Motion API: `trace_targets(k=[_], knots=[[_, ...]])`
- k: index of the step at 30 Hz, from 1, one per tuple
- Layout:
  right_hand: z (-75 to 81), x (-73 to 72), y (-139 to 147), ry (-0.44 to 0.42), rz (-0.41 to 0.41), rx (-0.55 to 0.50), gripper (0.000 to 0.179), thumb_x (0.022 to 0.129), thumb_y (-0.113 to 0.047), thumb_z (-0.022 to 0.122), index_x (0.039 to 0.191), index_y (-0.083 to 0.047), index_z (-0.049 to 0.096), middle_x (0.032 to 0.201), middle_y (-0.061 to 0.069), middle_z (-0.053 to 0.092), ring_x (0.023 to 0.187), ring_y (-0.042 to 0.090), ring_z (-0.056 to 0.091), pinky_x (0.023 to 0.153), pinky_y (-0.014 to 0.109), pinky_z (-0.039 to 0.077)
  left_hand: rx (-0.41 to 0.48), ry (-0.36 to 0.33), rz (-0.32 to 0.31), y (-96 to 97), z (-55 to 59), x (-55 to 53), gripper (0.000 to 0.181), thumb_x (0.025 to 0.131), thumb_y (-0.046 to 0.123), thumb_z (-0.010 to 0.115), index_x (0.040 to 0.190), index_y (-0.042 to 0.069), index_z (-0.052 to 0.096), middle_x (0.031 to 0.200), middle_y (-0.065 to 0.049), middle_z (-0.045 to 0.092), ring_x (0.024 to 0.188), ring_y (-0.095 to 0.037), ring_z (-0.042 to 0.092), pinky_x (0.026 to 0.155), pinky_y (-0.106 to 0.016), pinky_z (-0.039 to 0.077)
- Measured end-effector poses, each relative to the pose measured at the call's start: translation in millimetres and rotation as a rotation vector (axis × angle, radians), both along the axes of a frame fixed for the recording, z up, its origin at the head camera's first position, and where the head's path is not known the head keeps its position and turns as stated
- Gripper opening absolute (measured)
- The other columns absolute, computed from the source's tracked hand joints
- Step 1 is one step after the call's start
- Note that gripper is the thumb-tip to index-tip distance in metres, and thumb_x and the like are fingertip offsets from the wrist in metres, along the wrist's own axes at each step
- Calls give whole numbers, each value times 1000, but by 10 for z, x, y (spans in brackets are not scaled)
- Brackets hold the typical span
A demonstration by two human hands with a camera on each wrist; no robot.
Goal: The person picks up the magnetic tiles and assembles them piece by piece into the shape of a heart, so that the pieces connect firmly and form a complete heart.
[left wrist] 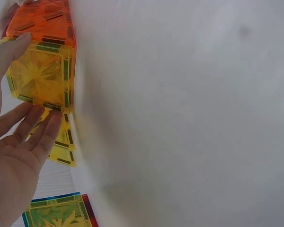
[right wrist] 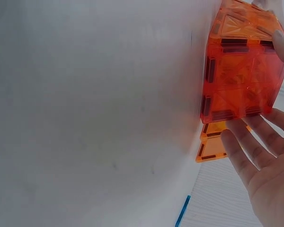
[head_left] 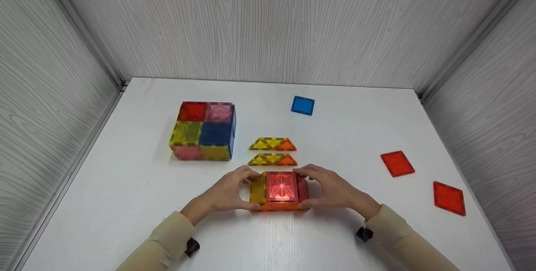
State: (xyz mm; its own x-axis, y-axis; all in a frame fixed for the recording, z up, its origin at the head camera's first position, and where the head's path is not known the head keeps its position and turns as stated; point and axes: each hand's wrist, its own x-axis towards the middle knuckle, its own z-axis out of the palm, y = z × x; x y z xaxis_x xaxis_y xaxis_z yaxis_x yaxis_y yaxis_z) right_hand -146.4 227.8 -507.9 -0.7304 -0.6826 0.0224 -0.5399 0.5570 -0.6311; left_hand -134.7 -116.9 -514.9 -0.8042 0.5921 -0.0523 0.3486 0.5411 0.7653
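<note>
A small box-like structure of translucent magnetic tiles (head_left: 281, 185) sits near the front middle of the table, with a red square on top and sloped ends. My left hand (head_left: 226, 190) holds its yellow end, thumb at the near edge and fingers at the far edge. From the other side, my right hand (head_left: 335, 188) grips the red end the same way. In the left wrist view the thumb lies on the corner of the yellow tile (left wrist: 40, 78). The red tile (right wrist: 241, 80) faces the right wrist view, with fingertips along its far edge. Orange tiles form the near side.
Two flat yellow-and-orange tile strips (head_left: 272, 159) lie just behind the structure. A larger multicoloured tile block (head_left: 202, 130) stands at the back left. A blue square tile (head_left: 302, 105) lies at the back, and two red square tiles (head_left: 397, 163) lie at the right. Panels wall the table.
</note>
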Motion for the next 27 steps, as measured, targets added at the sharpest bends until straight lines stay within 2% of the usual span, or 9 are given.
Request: trace_targets(k=[3, 9, 16, 20, 22, 24, 27], knots=[[-17, -4, 5, -27, -30, -25, 78, 91, -56, 77, 155, -21, 51, 142, -1, 63, 126, 21, 64, 103, 49, 58, 2, 16, 0, -1, 4, 11, 74, 82, 44, 90, 143, 18, 57, 137, 1, 60, 131, -21, 61, 114, -44, 53], [-63, -14, -7, -116, -92, -92, 61, 101, -40, 69, 151, -8, 55, 139, 7, 66, 120, 25, 67, 101, 47, 58, 11, 86, -18, -6, -5, 107, 73, 83, 43, 90, 143, 19, 57, 137, 3, 60, 130, -16, 61, 113, -41, 54], [-17, -44, -95, -264, -148, -47, 54, 101, -47, 67, 140, -9, 65, 123, 7, 72, 99, 16, 65, 85, 27, 56, 5, 254, -60, -25, 5, 192, 77, 80, 32, 93, 144, 12, 55, 138, -1, 59, 131, -16, 61, 111, -40, 55], [-3, -45, -119, -323, -139, -32, 54, 99, -47, 70, 136, -9, 69, 119, 7, 72, 94, 16, 62, 80, 26, 52, -28, 328, -58, -28, 8, 252, 77, 80, 31, 93, 145, 12, 55, 139, -3, 59, 131, -17, 61, 112, -40, 55], [-1, -29, -123, -340, -139, -37, 54, 98, -47, 72, 135, -9, 69, 118, 7, 72, 94, 17, 60, 80, 26, 52, -35, 323, -45, -27, 11, 282, 77, 81, 34, 93, 146, 13, 56, 140, -2, 59, 132, -18, 60, 112, -41, 54], [-4, -9, -126, -337, -144, -40, 54, 96, -47, 73, 135, -9, 69, 119, 7, 71, 94, 17, 60, 79, 25, 52, -42, 288, -13, -22, 12, 306, 78, 82, 43, 90, 146, 16, 56, 141, -1, 58, 133, -18, 59, 112, -42, 54], [-1, 33, -137, -329, -155, -46, 55, 95, -47, 75, 137, -11, 68, 119, 4, 71, 94, 16, 60, 79, 24, 52, -24, 160, 84, 5, 27, 334, 81, 84, 57, 84, 149, 17, 55, 144, -3, 57, 130, -21, 62, 111, -47, 56]])
